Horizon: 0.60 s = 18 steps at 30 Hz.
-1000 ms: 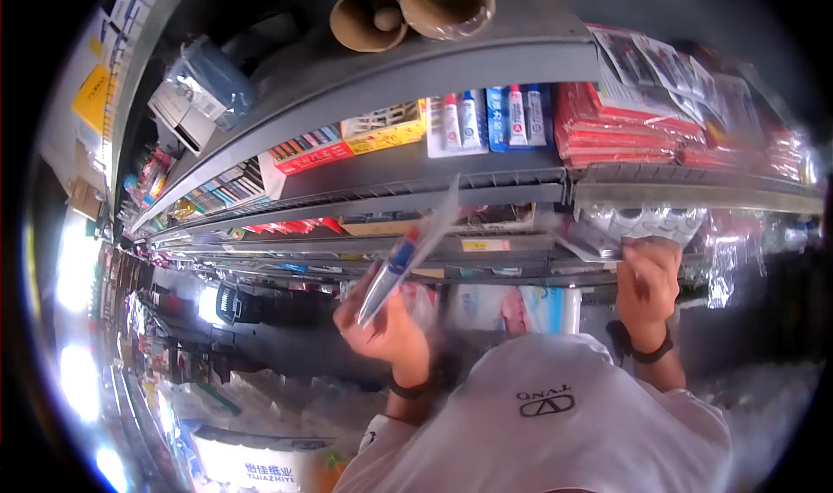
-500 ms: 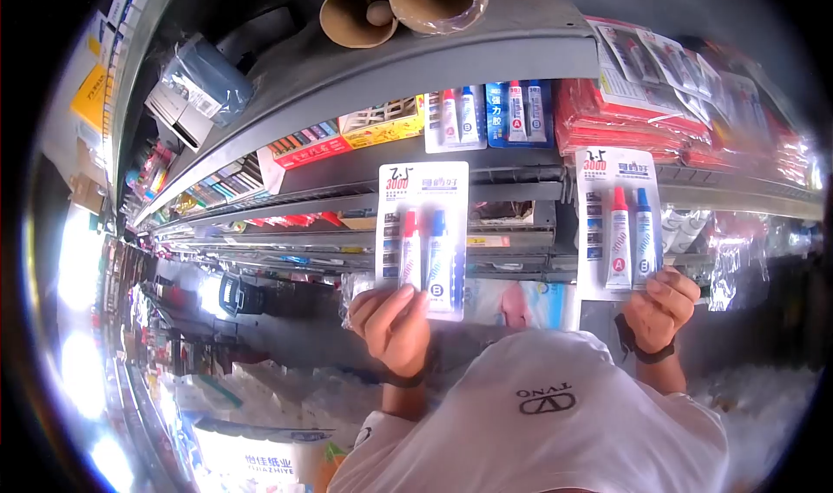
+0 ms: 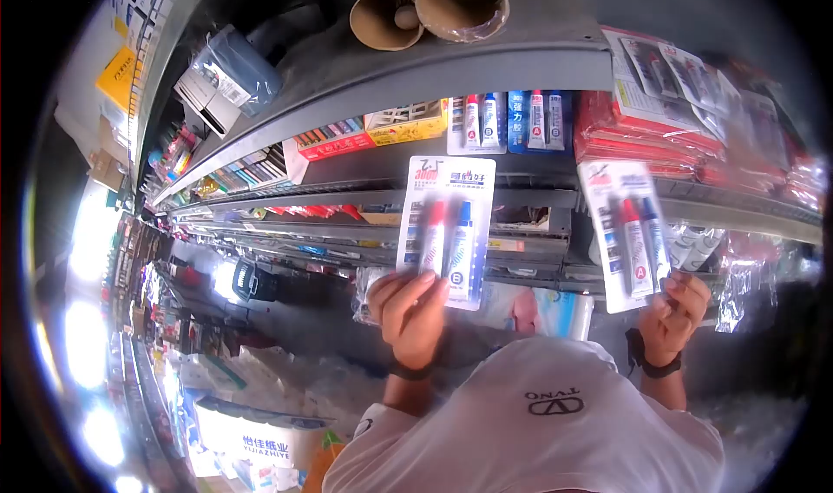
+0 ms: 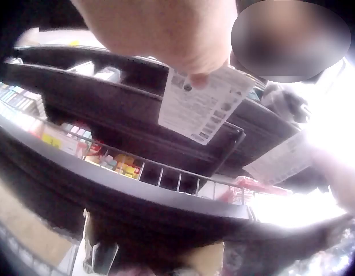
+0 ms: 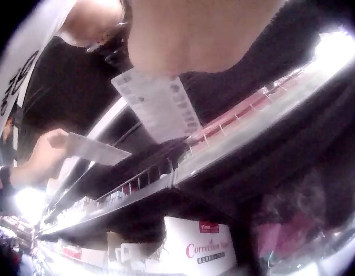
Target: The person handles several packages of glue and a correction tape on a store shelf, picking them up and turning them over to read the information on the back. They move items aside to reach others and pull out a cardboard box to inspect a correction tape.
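Holding up, in the left hand (image 3: 412,306), a flat white cardboard blister card (image 3: 445,228) carrying one red and one blue glue tube under clear glossy plastic. Gripping it at the lower left corner, fingers pressed together and curled over the front, thumb hidden behind. Showing, in the left wrist view, only that card's matte printed back (image 4: 203,103), one fingertip (image 4: 196,80) pressing at its edge.

Pinching a matching second blister card (image 3: 631,233) by its bottom edge in the right hand (image 3: 675,309), fingers curled close together, the card's top leaning slightly left.

Hanging well apart, both cards near, in front of the far grey metal shelf (image 3: 486,63). Lying on that shelf, two brown cardboard tubes (image 3: 429,7), round open ends facing out. Standing below, more glue cards (image 3: 512,120), and to their right a stack of crinkly red plastic packets (image 3: 633,133).
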Each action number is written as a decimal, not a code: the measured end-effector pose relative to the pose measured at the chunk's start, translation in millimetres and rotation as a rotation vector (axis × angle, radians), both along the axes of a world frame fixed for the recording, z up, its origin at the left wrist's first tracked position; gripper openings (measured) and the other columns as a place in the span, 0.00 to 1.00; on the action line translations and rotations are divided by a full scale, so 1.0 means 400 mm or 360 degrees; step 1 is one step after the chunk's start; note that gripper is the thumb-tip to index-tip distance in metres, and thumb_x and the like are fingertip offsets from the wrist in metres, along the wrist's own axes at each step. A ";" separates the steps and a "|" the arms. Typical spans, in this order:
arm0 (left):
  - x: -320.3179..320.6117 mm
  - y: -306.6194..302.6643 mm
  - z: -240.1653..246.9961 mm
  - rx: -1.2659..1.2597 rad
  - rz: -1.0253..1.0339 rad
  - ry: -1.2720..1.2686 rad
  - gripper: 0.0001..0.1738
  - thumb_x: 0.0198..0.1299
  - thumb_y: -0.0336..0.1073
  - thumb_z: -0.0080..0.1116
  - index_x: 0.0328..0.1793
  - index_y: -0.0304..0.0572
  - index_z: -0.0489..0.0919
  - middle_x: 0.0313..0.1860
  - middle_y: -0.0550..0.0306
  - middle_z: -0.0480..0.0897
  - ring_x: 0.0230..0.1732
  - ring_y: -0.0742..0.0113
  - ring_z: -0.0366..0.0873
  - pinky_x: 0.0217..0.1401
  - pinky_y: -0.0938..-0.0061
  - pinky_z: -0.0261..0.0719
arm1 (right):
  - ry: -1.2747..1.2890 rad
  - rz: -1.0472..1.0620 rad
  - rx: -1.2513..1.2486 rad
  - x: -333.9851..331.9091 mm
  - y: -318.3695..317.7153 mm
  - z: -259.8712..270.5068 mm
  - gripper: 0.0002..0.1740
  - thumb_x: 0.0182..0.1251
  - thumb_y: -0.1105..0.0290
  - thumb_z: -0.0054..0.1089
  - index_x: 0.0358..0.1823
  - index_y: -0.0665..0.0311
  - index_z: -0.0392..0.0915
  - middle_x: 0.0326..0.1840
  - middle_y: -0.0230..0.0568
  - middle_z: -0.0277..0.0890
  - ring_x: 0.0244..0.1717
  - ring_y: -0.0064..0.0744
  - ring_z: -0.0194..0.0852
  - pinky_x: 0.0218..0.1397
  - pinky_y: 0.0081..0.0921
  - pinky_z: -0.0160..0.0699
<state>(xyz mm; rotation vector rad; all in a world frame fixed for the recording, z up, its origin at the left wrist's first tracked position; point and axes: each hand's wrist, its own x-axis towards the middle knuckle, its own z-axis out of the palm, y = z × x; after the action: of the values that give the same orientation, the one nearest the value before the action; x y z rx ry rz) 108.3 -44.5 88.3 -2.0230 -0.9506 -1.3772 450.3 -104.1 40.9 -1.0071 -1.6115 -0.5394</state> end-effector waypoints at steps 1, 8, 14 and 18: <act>0.000 0.009 0.007 -0.0009 0.0013 0.0003 0.13 0.59 0.20 0.68 0.44 0.49 0.86 0.50 0.59 0.84 0.52 0.55 0.79 0.57 0.58 0.79 | 0.0027 0.0014 -0.0006 0.006 -0.002 -0.003 0.17 0.65 0.81 0.68 0.49 0.55 0.72 0.53 0.39 0.75 0.55 0.44 0.75 0.55 0.37 0.84; 0.008 0.165 0.066 0.0015 0.0075 0.0034 0.19 0.54 0.15 0.64 0.49 0.43 0.88 0.49 0.58 0.86 0.49 0.56 0.81 0.54 0.63 0.77 | 0.0171 0.0080 0.0031 0.034 -0.013 -0.026 0.21 0.63 0.84 0.67 0.52 0.53 0.74 0.51 0.42 0.78 0.53 0.46 0.78 0.54 0.39 0.83; 0.072 0.280 0.103 -0.0316 0.0031 0.0137 0.19 0.54 0.18 0.62 0.50 0.46 0.86 0.52 0.61 0.84 0.50 0.56 0.79 0.56 0.62 0.74 | 0.0186 0.0049 0.0012 0.045 -0.038 -0.037 0.22 0.61 0.87 0.66 0.52 0.55 0.74 0.51 0.44 0.79 0.52 0.47 0.78 0.52 0.39 0.82; 0.102 0.331 0.119 -0.0398 -0.0096 0.0172 0.20 0.53 0.18 0.61 0.51 0.46 0.85 0.53 0.59 0.84 0.51 0.54 0.79 0.57 0.60 0.76 | 0.0206 0.0032 0.0024 0.050 -0.053 -0.032 0.24 0.59 0.90 0.64 0.52 0.56 0.74 0.51 0.45 0.79 0.50 0.47 0.79 0.53 0.40 0.82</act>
<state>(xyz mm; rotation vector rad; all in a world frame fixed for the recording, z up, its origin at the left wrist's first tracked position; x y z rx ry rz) 149.0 88.0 135.8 -2.3023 -1.0655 -1.2154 470.2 -125.4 28.2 -0.9939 -1.4994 -0.4628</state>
